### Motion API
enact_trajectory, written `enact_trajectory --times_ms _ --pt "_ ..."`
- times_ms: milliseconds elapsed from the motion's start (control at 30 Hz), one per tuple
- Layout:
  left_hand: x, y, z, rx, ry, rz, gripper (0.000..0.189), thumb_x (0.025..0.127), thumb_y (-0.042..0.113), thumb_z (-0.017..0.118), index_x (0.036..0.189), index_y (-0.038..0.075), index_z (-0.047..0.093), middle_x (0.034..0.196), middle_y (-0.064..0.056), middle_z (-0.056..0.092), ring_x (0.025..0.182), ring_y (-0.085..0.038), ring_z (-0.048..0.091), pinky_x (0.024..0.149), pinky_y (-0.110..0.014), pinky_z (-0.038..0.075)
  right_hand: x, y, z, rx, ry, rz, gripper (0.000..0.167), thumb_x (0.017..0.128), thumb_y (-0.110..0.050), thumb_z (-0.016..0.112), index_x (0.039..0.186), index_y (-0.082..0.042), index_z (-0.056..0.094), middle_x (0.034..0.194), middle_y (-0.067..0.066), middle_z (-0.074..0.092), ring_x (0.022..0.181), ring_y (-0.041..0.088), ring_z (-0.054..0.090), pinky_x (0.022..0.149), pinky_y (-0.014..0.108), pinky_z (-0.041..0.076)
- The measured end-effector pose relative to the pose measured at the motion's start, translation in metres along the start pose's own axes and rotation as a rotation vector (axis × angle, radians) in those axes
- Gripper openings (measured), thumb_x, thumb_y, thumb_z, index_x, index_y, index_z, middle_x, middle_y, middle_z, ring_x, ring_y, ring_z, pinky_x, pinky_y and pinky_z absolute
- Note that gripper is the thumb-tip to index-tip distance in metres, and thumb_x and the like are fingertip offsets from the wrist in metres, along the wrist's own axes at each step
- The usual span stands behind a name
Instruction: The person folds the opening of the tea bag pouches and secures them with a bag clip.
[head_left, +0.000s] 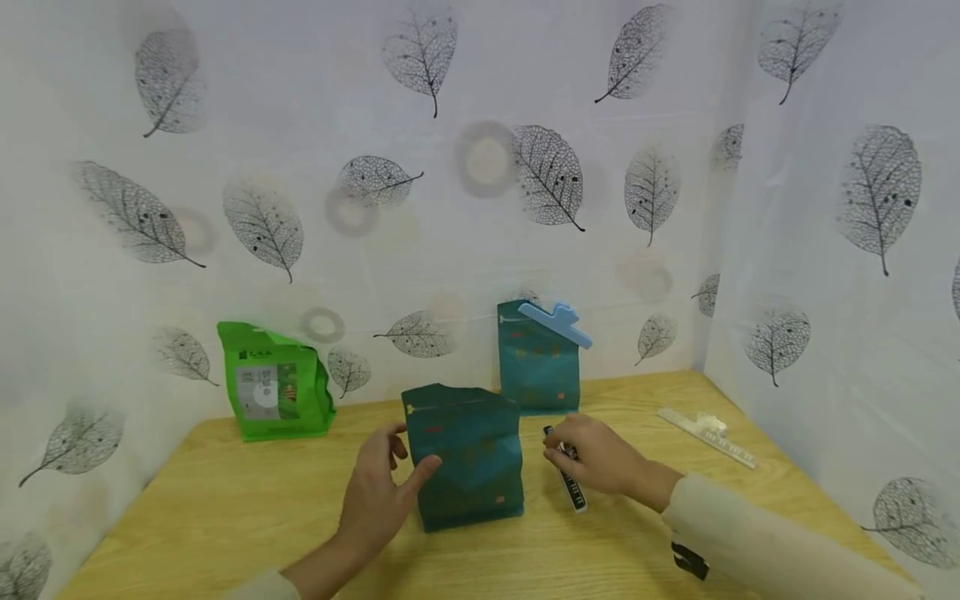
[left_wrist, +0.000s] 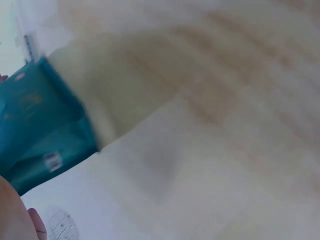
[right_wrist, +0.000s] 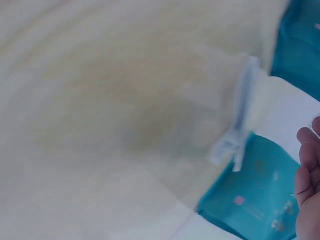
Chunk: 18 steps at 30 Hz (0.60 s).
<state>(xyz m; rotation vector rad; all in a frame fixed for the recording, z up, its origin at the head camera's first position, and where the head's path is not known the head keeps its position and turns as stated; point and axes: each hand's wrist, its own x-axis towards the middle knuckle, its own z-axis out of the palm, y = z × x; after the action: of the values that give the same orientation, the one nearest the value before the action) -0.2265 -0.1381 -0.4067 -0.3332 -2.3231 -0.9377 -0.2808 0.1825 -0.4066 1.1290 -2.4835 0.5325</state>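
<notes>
A teal pouch (head_left: pixel 468 467) with a creased top stands upright near the middle of the table. Against its left edge rests my left hand (head_left: pixel 375 487), thumb in front of the pouch and the other fingers at its side. My right hand (head_left: pixel 600 457) pinches a black bag clip (head_left: pixel 574 492) lying to the pouch's right; the fingers partly hide it. In the right wrist view, the right hand (right_wrist: pixel 309 185) shows only at the right edge, and the clip is out of sight. The left wrist view shows the teal pouch (left_wrist: pixel 45 125) at the left.
Behind stands another teal pouch (head_left: pixel 538 375) with a light blue clip (head_left: pixel 557 322) across its top. A green pouch (head_left: pixel 277 387) stands at the back left. One pale clip (head_left: pixel 708 435) lies on the right of the wooden table (head_left: pixel 300 492). Leaf-patterned sheets (head_left: pixel 465 250) enclose the table.
</notes>
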Motion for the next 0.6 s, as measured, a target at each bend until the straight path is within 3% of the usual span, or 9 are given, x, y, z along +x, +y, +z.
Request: enact_trajectory --times_ms 67,133,267,400,600 --pt "0.006 0.002 -0.004 -0.005 0.029 0.032 0.054 0.084 0.034 0.081 0.122 0.003 0.058 0.090 -0.003 0.054 0.079 -0.015 0.047 0.067 -0.027 0.043 0.007 -0.003 -0.004 0.006 0.021 0.006 0.009 0.096 -0.016 0.067 0.097 -0.014 0.076 0.090 -0.005 0.071 0.078 0.005 0.059 0.072 0.028 0.054" --pt "0.012 0.003 -0.008 -0.006 0.049 0.064 0.054 0.083 0.033 0.081 0.122 0.003 0.058 0.094 -0.005 0.055 0.083 -0.016 0.049 0.070 -0.031 0.045 0.013 -0.007 -0.008 0.018 0.045 0.011 0.010 0.097 -0.016 0.065 0.097 -0.013 0.075 0.089 -0.006 0.070 0.080 0.005 0.061 0.084 0.037 0.057" --pt "0.023 0.008 -0.015 -0.020 0.064 0.122 0.057 0.082 0.034 0.082 0.122 0.002 0.057 0.101 -0.010 0.057 0.089 -0.018 0.050 0.075 -0.035 0.047 0.022 -0.013 -0.013 0.053 0.095 0.005 0.011 0.098 -0.014 0.063 0.098 -0.012 0.074 0.088 -0.006 0.069 0.081 0.006 0.062 0.085 0.040 0.056" --pt "0.033 0.015 -0.021 -0.035 0.058 0.173 0.058 0.084 0.037 0.080 0.124 0.003 0.055 0.103 -0.009 0.056 0.091 -0.018 0.050 0.077 -0.036 0.046 0.029 -0.020 -0.018 0.101 0.109 0.034 0.016 0.102 -0.013 0.057 0.102 -0.011 0.073 0.093 -0.002 0.070 0.082 0.009 0.061 0.071 0.029 0.053" --pt "0.049 0.032 -0.028 -0.049 0.008 0.179 0.066 0.082 0.035 0.082 0.131 0.003 0.052 0.112 -0.011 0.057 0.097 -0.022 0.052 0.084 -0.041 0.044 0.042 -0.029 -0.028 0.168 0.092 0.097 0.027 0.108 -0.015 0.042 0.115 -0.008 0.068 0.107 0.005 0.070 0.096 0.018 0.066 0.082 0.036 0.055"
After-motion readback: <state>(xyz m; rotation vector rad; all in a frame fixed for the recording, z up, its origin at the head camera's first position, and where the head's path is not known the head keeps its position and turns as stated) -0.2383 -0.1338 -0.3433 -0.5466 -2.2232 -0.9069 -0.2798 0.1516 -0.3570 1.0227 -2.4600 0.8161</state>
